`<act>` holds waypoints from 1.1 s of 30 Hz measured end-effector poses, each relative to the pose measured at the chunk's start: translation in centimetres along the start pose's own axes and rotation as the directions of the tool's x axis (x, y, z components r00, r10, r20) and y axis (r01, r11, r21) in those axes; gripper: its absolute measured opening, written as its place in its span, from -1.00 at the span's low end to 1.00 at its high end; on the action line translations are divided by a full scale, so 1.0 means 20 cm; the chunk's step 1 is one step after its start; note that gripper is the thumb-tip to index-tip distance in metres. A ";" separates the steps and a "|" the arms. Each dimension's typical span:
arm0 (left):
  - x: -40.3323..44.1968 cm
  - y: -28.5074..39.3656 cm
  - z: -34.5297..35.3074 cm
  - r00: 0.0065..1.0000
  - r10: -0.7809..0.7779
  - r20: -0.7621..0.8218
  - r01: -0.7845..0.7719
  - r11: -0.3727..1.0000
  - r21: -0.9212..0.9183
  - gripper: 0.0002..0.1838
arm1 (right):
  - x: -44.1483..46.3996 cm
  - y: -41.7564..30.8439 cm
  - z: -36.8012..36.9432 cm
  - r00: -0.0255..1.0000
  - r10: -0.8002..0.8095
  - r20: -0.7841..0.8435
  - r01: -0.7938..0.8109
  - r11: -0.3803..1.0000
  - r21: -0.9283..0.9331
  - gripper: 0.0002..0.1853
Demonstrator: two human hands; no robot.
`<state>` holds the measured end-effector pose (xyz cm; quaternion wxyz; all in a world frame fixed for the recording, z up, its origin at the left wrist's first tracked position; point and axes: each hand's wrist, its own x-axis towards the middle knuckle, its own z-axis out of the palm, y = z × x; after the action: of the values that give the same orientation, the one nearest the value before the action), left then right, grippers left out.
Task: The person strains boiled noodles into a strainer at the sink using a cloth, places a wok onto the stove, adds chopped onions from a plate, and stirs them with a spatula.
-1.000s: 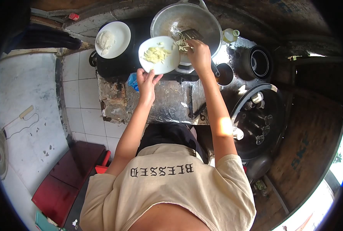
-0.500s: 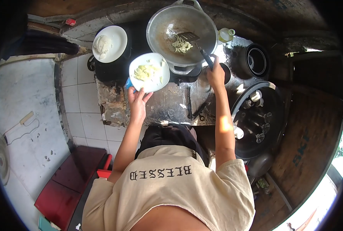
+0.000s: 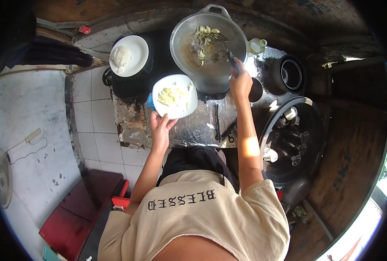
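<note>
**Worn kitchen counter [image 3: 193,130] with a wide metal wok [image 3: 211,80] and a small white plate [image 3: 180,80]**

The counter's surface is scuffed and shiny, with white tiles [image 3: 89,117] to its left. Along its far side is a black stove [image 3: 161,54], with the wok at its right end.

The person's left hand [image 3: 160,135] grasps the small white plate by its near rim, fingers spread. Pale cut pieces [image 3: 171,96] lie on the plate, just beyond the fingertips. The plate is held in front of the stove, to the near left of the wok.

The right hand [image 3: 241,85], at the wok's right rim, is closed around the handle of a dark spatula [image 3: 231,57]. The blade reaches far and left into the wok, touching a heap of sliced food [image 3: 206,35]; a smaller clump lies nearer.

Far left, a larger plate [image 3: 139,65] holds a white mound [image 3: 121,56]. Right of the wok stands a bottle [image 3: 257,45] of yellowish liquid. Nearer, on the right, a dark basin [image 3: 266,127] contains clear glasses [image 3: 302,148].
</note>
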<state>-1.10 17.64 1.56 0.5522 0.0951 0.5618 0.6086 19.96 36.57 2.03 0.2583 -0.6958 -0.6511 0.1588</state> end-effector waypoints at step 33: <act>0.14 -0.07 0.24 0.996 0.071 0.059 -0.071 0.997 0.004 -0.86 | -0.25 -0.27 0.10 0.889 -0.417 0.186 0.399 0.908 0.128 -0.82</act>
<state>2.08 22.28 0.73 0.5462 0.1345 0.5436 0.6229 13.97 31.98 2.91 0.2456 -0.5109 -0.7989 0.2012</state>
